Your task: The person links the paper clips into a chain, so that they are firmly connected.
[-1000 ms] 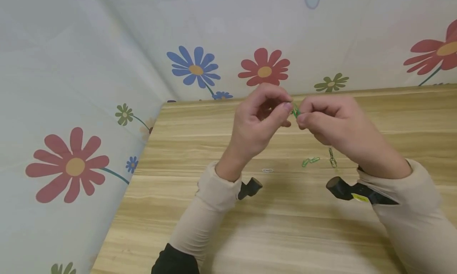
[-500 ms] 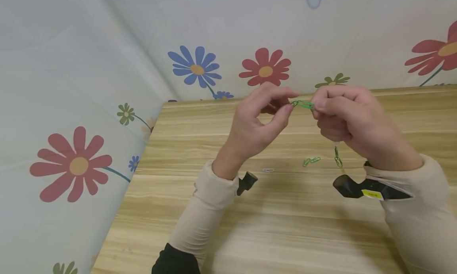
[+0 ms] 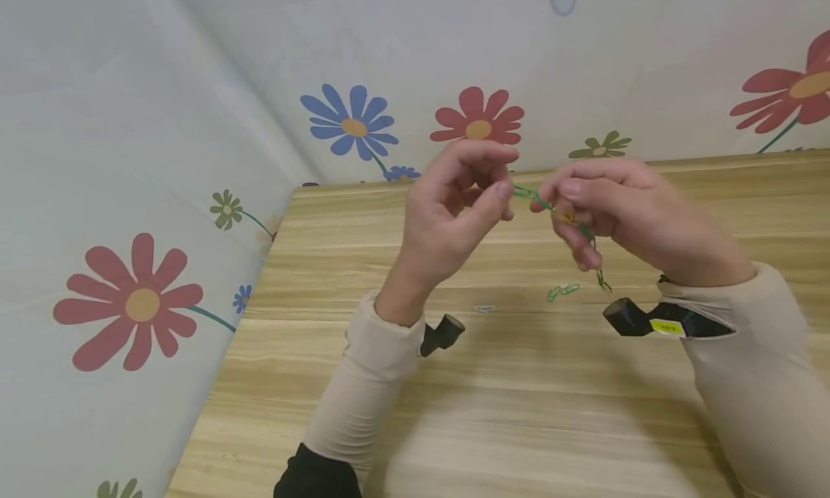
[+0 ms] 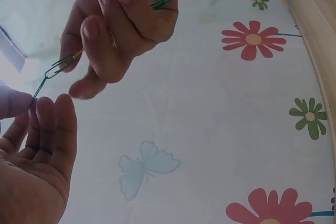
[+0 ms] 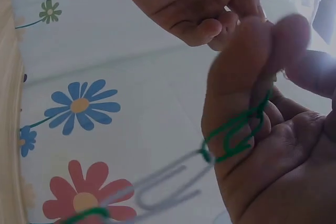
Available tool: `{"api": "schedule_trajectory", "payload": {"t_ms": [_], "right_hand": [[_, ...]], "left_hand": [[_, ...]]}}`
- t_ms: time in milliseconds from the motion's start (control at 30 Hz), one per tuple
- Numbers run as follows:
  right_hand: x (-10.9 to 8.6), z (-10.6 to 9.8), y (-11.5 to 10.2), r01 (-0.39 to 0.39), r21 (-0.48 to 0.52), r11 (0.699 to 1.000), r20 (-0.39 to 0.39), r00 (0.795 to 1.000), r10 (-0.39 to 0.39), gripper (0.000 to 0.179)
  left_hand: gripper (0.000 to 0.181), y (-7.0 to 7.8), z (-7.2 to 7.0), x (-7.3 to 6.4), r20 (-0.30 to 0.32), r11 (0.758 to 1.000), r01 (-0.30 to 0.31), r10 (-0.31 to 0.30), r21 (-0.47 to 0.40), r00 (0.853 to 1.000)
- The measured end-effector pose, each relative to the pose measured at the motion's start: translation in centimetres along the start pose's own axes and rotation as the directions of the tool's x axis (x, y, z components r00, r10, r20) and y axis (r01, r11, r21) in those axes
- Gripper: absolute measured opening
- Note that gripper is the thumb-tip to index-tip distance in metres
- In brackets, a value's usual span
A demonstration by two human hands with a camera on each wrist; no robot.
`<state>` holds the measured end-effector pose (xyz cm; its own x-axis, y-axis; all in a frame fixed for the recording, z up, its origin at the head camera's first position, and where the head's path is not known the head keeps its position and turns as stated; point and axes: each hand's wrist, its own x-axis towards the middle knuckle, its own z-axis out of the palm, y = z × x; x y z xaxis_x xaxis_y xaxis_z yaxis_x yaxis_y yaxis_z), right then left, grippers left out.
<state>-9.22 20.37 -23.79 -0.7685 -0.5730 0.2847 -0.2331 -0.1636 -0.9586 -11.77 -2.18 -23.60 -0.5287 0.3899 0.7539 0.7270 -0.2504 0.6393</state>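
A chain of linked paper clips point(image 3: 527, 193) spans my two raised hands, with green, yellow and white clips in it. My left hand point(image 3: 444, 220) pinches a green clip at one end between thumb and fingertip. The chain runs across the curled fingers of my right hand point(image 3: 625, 210), where a yellow clip point(image 3: 567, 215) shows in the head view. From that hand the rest hangs toward the table. In the right wrist view, a green clip lies against the palm and a white clip point(image 5: 170, 182) dangles beyond it. The fingers hide part of the chain.
Two green paper clips point(image 3: 562, 292) and a white paper clip point(image 3: 485, 308) lie on the wooden table point(image 3: 363, 267). A flower-printed sheet point(image 3: 389, 44) stands behind the table and along its left side. Black camera mounts point(image 3: 668, 319) sit on both wrists.
The right hand first drew away to the right, stretching the chain, then came back left with its fingers loosened along it. More clips now show across its fingers. The left hand has shifted slightly left.
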Motion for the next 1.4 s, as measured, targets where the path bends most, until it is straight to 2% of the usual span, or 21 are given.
{"api": "schedule_trajectory", "payload": {"t_ms": [100,167,400,567,767,933,1033,1100,1133,1167,1200,1233,1300,1400], "right_hand": [[0.5,0.3,0.6,0.039,0.074,0.997,0.046,0.998,-0.043,0.030],[0.7,0.6,0.8,0.048,0.108,0.993,0.048,0.997,-0.053,0.029],[0.5,1.0,1.1,0.047,0.136,0.990,-0.044,0.998,-0.041,0.019],[0.3,1.1,1.1,0.041,0.120,0.992,-0.075,0.997,-0.032,0.016],[0.4,0.8,0.9,0.030,0.106,0.994,-0.103,0.995,-0.019,0.017],[0.4,0.5,0.5,0.059,0.100,0.993,-0.093,0.994,-0.050,0.017],[0.3,0.1,0.4,0.093,0.116,0.989,-0.089,0.993,-0.083,0.017],[0.0,-0.2,0.2,0.106,0.134,0.985,-0.094,0.991,-0.094,0.017],[-0.1,-0.3,0.1,0.108,0.139,0.984,-0.103,0.990,-0.094,0.017],[-0.3,-0.4,0.1,0.114,0.148,0.982,-0.106,0.989,-0.099,0.017],[-0.4,-0.5,0.0,0.114,0.146,0.983,-0.119,0.988,-0.097,0.017],[-0.6,-0.6,-0.1,0.109,0.140,0.984,-0.134,0.987,-0.091,0.016],[-0.9,-0.8,-0.2,0.109,0.133,0.985,-0.152,0.984,-0.088,0.015],[-1.2,-1.0,-0.4,0.125,0.146,0.981,-0.165,0.981,-0.100,0.015]], "left_hand": [[0.026,0.1,0.1,0.0,0.012,1.000,0.020,-0.020,0.004,1.000],[0.025,0.2,0.2,0.0,0.017,0.999,0.034,-0.034,0.011,0.999],[0.024,0.1,0.4,0.0,0.023,0.998,0.053,-0.054,0.035,0.998],[0.022,-0.1,0.5,0.0,0.018,0.999,0.023,-0.024,0.048,1.000],[0.021,-0.2,0.6,0.0,-0.002,0.997,-0.039,0.039,0.064,0.999],[0.022,-0.9,0.5,-0.1,-0.005,0.995,-0.066,0.067,0.069,0.998],[0.021,-2.3,0.3,-0.3,-0.013,0.999,-0.017,0.017,0.051,1.000],[0.018,-3.6,0.2,-0.7,0.001,0.996,0.086,-0.086,0.034,0.996],[0.017,-4.3,0.2,-0.9,0.020,0.988,0.150,-0.151,0.038,0.988],[0.015,-5.0,0.3,-1.1,0.047,0.974,0.221,-0.224,0.055,0.974],[0.014,-5.7,0.4,-1.4,0.076,0.954,0.288,-0.294,0.084,0.953],[0.014,-6.4,0.5,-1.7,0.107,0.930,0.348,-0.360,0.116,0.927],[0.015,-7.6,1.1,-2.3,0.166,0.868,0.443,-0.482,0.226,0.860],[0.015,-9.3,2.1,-3.2,0.232,0.784,0.488,-0.594,0.385,0.770]]}}
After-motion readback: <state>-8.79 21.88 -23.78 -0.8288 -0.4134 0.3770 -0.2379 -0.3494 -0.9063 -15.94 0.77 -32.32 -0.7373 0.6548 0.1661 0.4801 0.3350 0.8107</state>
